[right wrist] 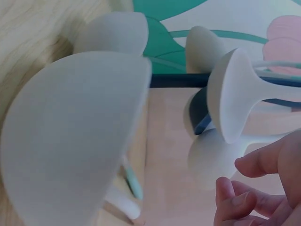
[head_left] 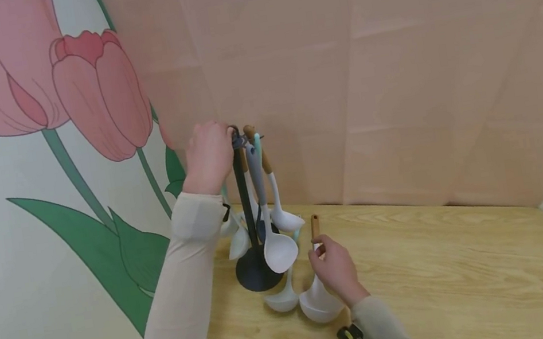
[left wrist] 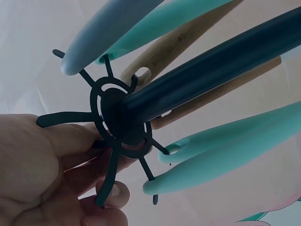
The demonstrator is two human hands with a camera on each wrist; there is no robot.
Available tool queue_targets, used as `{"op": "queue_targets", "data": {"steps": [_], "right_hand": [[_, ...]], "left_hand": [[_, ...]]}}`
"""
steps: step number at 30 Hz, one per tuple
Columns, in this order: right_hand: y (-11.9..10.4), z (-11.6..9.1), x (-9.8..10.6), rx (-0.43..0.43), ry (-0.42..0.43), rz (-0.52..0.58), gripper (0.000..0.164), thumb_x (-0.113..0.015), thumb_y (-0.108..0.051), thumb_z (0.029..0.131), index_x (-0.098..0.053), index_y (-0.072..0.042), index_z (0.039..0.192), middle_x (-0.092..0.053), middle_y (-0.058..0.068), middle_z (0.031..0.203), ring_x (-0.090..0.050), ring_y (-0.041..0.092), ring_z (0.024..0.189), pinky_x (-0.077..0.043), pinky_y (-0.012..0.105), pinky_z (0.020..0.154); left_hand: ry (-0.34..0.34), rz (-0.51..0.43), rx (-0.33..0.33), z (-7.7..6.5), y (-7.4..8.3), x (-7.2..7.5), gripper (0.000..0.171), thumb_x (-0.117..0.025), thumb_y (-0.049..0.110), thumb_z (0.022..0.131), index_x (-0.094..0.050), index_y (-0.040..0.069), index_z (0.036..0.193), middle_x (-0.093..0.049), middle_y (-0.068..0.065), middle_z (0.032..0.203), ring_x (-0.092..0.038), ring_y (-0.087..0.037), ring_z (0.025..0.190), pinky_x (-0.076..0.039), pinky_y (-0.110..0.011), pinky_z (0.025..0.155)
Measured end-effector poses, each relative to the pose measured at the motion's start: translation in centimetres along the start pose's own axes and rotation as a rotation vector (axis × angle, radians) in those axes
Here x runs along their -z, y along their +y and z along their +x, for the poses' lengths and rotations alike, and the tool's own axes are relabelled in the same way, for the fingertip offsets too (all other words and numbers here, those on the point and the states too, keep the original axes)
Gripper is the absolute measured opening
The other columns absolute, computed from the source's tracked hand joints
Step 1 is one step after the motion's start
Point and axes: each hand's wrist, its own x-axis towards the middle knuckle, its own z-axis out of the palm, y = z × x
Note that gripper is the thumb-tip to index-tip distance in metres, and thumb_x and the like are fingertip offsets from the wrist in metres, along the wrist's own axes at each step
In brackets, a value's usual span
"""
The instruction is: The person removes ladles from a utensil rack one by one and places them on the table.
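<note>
My left hand [head_left: 209, 155] grips the top of a black utensil stand [head_left: 244, 196]; in the left wrist view its fingers [left wrist: 115, 194] sit at the hooked hub. From the hooks hang several utensils, including a white ladle [head_left: 281, 252] with a grey handle and one with a wooden handle [head_left: 266, 164]. Over the handle of a white ladle [head_left: 321, 306] lying on the table is my right hand [head_left: 336, 267]. In the right wrist view, this hand's thumb and loosely bent fingers are apart, with nothing between them; the ladle bowl [right wrist: 75, 136] fills the left side.
Beside that ladle lies another pale ladle [head_left: 282, 301] with a teal handle, close to the stand's round black base [head_left: 255, 276]. The wooden table [head_left: 474, 280] meets a paper-covered wall [head_left: 421, 84] behind. A tulip mural wall [head_left: 10, 241] rises at the left.
</note>
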Motion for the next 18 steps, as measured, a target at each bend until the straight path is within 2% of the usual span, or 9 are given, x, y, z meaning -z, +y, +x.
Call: {"op": "queue_targets", "data": {"steps": [8,14,18], "right_hand": [[-1.6,0.3,0.1,0.073,0.007,0.054,0.028,-0.065,-0.017,0.091,-0.067,-0.008,0.117,-0.065,0.004,0.089,-0.045,0.011,0.051,-0.039,0.027,0.048],[-3.1,0.3,0.2,0.183,-0.044,0.171,0.026,-0.068,-0.014,0.092,-0.067,-0.005,0.116,-0.066,0.006,0.091,-0.048,0.012,0.054,-0.043,0.026,0.050],[-4.0,0.2,0.3,0.225,-0.086,0.201,0.029,-0.069,-0.014,0.092,-0.066,-0.006,0.120,-0.067,0.008,0.101,-0.051,0.014,0.060,-0.046,0.028,0.055]], "left_hand": [[-0.030,-0.042,0.028,0.1,0.1,0.4,0.034,-0.042,0.025,0.109,-0.069,0.006,0.113,-0.069,-0.013,0.108,-0.064,-0.029,0.095,-0.053,-0.046,0.083],[-0.039,-0.070,0.040,0.0,0.1,0.4,0.033,-0.040,0.025,0.109,-0.067,0.006,0.113,-0.068,-0.012,0.104,-0.061,-0.027,0.089,-0.052,-0.044,0.080],[-0.036,-0.080,0.037,-0.1,0.1,0.4,0.033,-0.041,0.025,0.109,-0.068,0.006,0.113,-0.068,-0.011,0.104,-0.061,-0.026,0.088,-0.052,-0.044,0.080]]}}
